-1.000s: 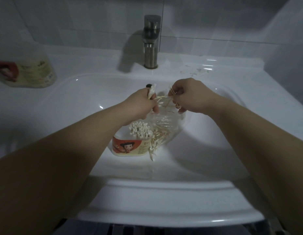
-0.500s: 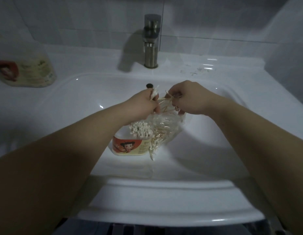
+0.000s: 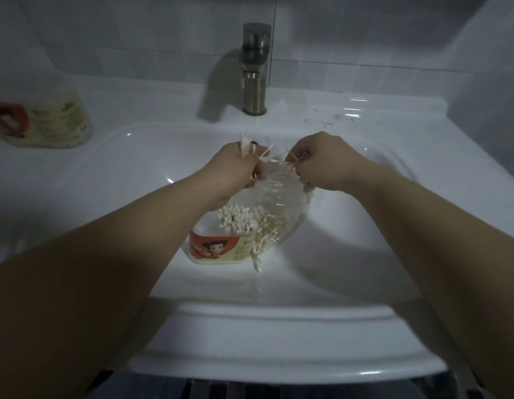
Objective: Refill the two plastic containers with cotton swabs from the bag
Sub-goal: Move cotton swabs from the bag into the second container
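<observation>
A clear plastic bag point(image 3: 281, 200) of cotton swabs hangs over the sink basin between my hands. My left hand point(image 3: 235, 174) grips a bundle of cotton swabs point(image 3: 245, 145) that sticks up from its fist, and it also holds the bag's left edge. My right hand point(image 3: 319, 165) pinches a few swabs at the bag's mouth. Under the bag stands an open plastic container point(image 3: 218, 249) with a cartoon label, white swab heads point(image 3: 237, 220) showing at its top. A second container point(image 3: 48, 122) with the same kind of label stands on the counter at far left.
The white sink point(image 3: 351, 254) fills the middle, with a steel faucet point(image 3: 255, 70) behind it and a dark hole in the basin's back wall near my left hand. White scraps point(image 3: 330, 118) lie on the counter to the faucet's right. Tiled wall runs behind.
My hands have drawn slightly apart. The left hand has lifted its swab bundle a little and shifted left, while the right still pinches swabs at the bag's mouth.
</observation>
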Demonstrator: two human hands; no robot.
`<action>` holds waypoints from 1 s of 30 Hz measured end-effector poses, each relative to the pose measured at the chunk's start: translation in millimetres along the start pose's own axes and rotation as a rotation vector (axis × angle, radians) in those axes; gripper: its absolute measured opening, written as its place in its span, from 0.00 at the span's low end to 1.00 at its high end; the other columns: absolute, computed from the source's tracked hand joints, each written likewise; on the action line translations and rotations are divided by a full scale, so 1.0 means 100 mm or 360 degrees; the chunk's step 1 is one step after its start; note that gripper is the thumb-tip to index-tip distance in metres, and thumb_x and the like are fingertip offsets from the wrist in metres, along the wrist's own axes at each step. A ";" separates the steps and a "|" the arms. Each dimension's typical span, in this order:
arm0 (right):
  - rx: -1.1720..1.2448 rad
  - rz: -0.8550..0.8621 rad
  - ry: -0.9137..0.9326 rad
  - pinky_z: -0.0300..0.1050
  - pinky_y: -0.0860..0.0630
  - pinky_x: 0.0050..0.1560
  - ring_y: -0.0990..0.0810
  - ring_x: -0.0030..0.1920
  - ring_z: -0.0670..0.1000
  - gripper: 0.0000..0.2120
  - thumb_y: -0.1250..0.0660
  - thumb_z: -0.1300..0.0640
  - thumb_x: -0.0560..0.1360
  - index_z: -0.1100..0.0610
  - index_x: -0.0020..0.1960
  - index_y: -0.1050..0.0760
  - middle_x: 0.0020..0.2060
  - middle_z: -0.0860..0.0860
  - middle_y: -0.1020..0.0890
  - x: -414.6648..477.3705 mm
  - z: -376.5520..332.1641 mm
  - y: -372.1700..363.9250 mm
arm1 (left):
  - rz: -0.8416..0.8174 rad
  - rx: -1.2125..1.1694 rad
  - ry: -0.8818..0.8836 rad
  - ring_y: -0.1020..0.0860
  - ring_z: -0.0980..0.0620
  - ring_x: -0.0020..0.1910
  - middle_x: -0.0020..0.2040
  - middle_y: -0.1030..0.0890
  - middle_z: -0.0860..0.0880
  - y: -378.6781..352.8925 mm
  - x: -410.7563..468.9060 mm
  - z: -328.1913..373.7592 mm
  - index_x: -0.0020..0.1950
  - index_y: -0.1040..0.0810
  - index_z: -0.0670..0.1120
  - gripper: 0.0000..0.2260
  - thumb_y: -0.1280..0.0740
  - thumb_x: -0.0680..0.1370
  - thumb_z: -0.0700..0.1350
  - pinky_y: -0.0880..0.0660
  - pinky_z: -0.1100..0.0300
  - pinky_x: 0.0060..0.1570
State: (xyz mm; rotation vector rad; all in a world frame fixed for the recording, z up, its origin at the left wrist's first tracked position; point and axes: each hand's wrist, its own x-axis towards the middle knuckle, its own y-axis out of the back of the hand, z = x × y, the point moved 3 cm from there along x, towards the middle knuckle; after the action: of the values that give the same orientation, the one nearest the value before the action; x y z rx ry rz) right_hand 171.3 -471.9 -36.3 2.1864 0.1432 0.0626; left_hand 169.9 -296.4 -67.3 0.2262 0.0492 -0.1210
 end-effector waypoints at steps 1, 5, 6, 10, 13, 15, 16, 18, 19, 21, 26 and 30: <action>-0.0007 -0.0011 0.0000 0.38 0.20 0.35 0.14 0.32 0.51 0.16 0.41 0.68 0.75 0.53 0.51 0.19 0.41 0.50 0.19 0.00 0.00 -0.01 | 0.0043 -0.0071 0.0000 0.23 0.51 0.41 0.40 0.22 0.49 0.01 0.01 0.01 0.50 0.22 0.49 0.12 0.43 0.84 0.37 0.26 0.60 0.43; -0.0021 -0.0047 0.0014 0.35 0.23 0.29 0.14 0.32 0.51 0.17 0.41 0.68 0.75 0.52 0.50 0.18 0.43 0.51 0.19 0.00 -0.01 -0.02 | 0.0239 -0.0526 0.0092 0.30 0.57 0.28 0.31 0.29 0.52 0.06 0.03 0.08 0.50 0.24 0.47 0.09 0.43 0.86 0.42 0.24 0.60 0.38; -0.0035 -0.0052 0.0025 0.34 0.23 0.28 0.14 0.32 0.50 0.17 0.41 0.68 0.75 0.51 0.50 0.19 0.43 0.50 0.20 -0.01 -0.01 -0.02 | 0.0271 -0.0570 0.0118 0.33 0.57 0.25 0.29 0.32 0.53 0.08 0.02 0.10 0.49 0.26 0.47 0.09 0.42 0.86 0.45 0.26 0.61 0.33; -0.0095 -0.0038 0.0110 0.41 0.18 0.35 0.14 0.31 0.50 0.17 0.42 0.67 0.76 0.49 0.49 0.20 0.42 0.49 0.18 -0.03 -0.06 -0.03 | 0.0220 -0.0311 0.0080 0.42 0.55 0.24 0.30 0.37 0.51 0.11 0.01 0.11 0.44 0.32 0.48 0.14 0.41 0.85 0.54 0.43 0.62 0.25; -0.0117 -0.0012 0.0191 0.46 0.16 0.41 0.15 0.31 0.50 0.16 0.41 0.66 0.76 0.49 0.49 0.19 0.40 0.51 0.15 -0.05 -0.09 -0.03 | 0.0155 0.0218 -0.0049 0.36 0.50 0.27 0.39 0.29 0.44 0.10 -0.01 0.09 0.48 0.26 0.42 0.21 0.38 0.82 0.61 0.36 0.56 0.33; -0.0164 -0.0015 0.0244 0.48 0.16 0.41 0.15 0.31 0.49 0.15 0.40 0.64 0.77 0.47 0.47 0.20 0.38 0.52 0.15 -0.06 -0.12 -0.03 | 0.0073 0.0449 -0.0140 0.34 0.52 0.25 0.37 0.27 0.45 0.06 -0.03 0.09 0.44 0.26 0.41 0.23 0.35 0.81 0.62 0.35 0.57 0.33; -0.0188 -0.0020 0.0272 0.48 0.16 0.41 0.15 0.32 0.49 0.14 0.40 0.64 0.77 0.47 0.47 0.21 0.37 0.52 0.15 -0.07 -0.14 -0.03 | 0.0033 0.0490 -0.0161 0.35 0.54 0.23 0.33 0.29 0.48 0.04 -0.04 0.10 0.40 0.29 0.44 0.21 0.33 0.80 0.60 0.35 0.59 0.31; -0.0201 -0.0018 0.0329 0.47 0.17 0.40 0.15 0.34 0.50 0.13 0.39 0.64 0.78 0.48 0.48 0.21 0.36 0.50 0.16 -0.09 -0.18 -0.03 | -0.0045 0.0515 -0.0167 0.37 0.56 0.23 0.30 0.34 0.52 0.02 -0.05 0.08 0.37 0.35 0.49 0.20 0.30 0.79 0.56 0.38 0.59 0.28; -0.0202 -0.0009 0.0356 0.46 0.18 0.39 0.15 0.34 0.49 0.12 0.38 0.64 0.78 0.50 0.49 0.20 0.35 0.48 0.17 -0.10 -0.19 -0.03 | -0.0098 0.0506 -0.0169 0.37 0.55 0.24 0.30 0.35 0.52 0.02 -0.05 0.07 0.37 0.35 0.49 0.19 0.28 0.78 0.53 0.38 0.59 0.28; -0.0195 0.0004 0.0395 0.42 0.19 0.38 0.16 0.34 0.49 0.13 0.37 0.64 0.77 0.52 0.52 0.18 0.34 0.44 0.18 -0.11 -0.22 -0.03 | -0.0184 0.0494 -0.0181 0.38 0.55 0.26 0.32 0.36 0.51 0.01 -0.05 0.05 0.39 0.33 0.46 0.16 0.28 0.78 0.49 0.39 0.59 0.28; -0.0162 -0.0007 0.0394 0.37 0.21 0.39 0.17 0.33 0.44 0.11 0.38 0.61 0.80 0.49 0.51 0.19 0.36 0.42 0.19 -0.09 -0.20 -0.03 | -0.0155 0.0560 -0.0221 0.33 0.51 0.31 0.31 0.33 0.51 -0.01 -0.03 0.04 0.36 0.37 0.49 0.18 0.32 0.82 0.47 0.36 0.56 0.33; -0.0106 -0.0048 0.0324 0.39 0.19 0.38 0.16 0.30 0.44 0.13 0.38 0.63 0.79 0.48 0.48 0.21 0.40 0.45 0.16 -0.09 -0.16 -0.03 | -0.0168 0.0576 -0.0226 0.33 0.52 0.29 0.32 0.30 0.52 -0.01 -0.03 0.04 0.40 0.32 0.49 0.13 0.32 0.82 0.47 0.35 0.57 0.32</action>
State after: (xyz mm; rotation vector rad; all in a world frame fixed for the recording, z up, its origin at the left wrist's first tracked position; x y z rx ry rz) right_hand 160.7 -458.0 -29.1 2.1075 0.2847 0.2694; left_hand 166.9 -297.4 -63.8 0.5762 -0.1033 -0.2512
